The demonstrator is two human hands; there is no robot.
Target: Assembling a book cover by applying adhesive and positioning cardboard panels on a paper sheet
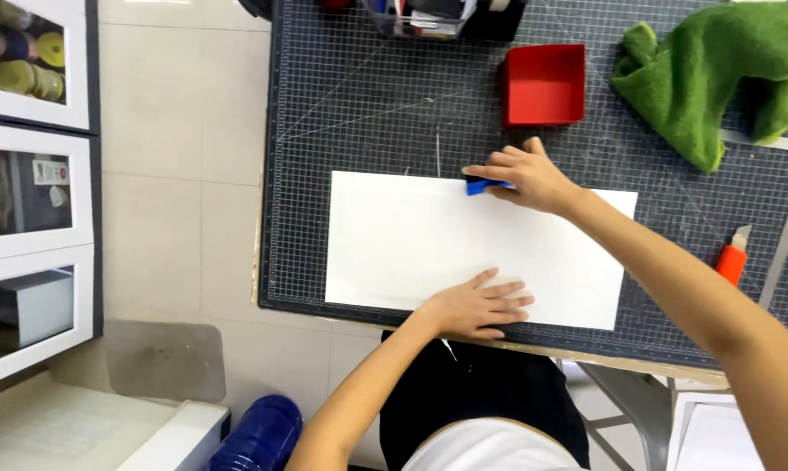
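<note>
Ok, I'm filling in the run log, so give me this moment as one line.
left hand: flat on white sheet | right hand: presses blue tool at sheet edge | cutting mat beneath

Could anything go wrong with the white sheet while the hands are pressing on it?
Maybe. The left hand pins only the near edge of the sheet, so it could slide on the mat as the right hand presses the blue tool at the far edge. Pressing hard might crease the sheet. Also, the orange knife lies close to the right arm, which could bump it.
</note>
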